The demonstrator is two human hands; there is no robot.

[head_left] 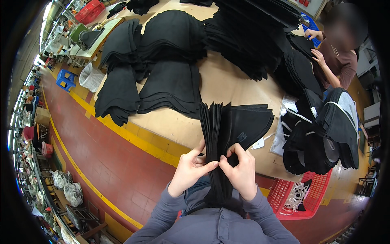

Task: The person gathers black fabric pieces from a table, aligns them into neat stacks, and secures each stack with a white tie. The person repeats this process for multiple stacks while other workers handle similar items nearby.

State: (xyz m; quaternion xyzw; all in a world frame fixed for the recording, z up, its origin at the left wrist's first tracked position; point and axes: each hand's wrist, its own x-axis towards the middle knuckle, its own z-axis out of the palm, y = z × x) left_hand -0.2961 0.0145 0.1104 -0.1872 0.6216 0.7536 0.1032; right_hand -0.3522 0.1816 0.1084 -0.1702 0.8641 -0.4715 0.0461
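A thick bundle of black fabric pieces stands on edge in front of my body, its layers fanned at the top. My left hand grips the bundle's left side, thumb pressed toward the middle. From the right, my right hand pinches the edges of some layers between thumb and fingers. One flap with small pale print spreads out to the right over the table. The lower end of the bundle hangs against my lap.
Stacks of black cut pieces cover much of the tan table. Tied black bundles lie at the right, above a red basket of white strips. A co-worker handles black pieces at the far right. A blue stool stands left.
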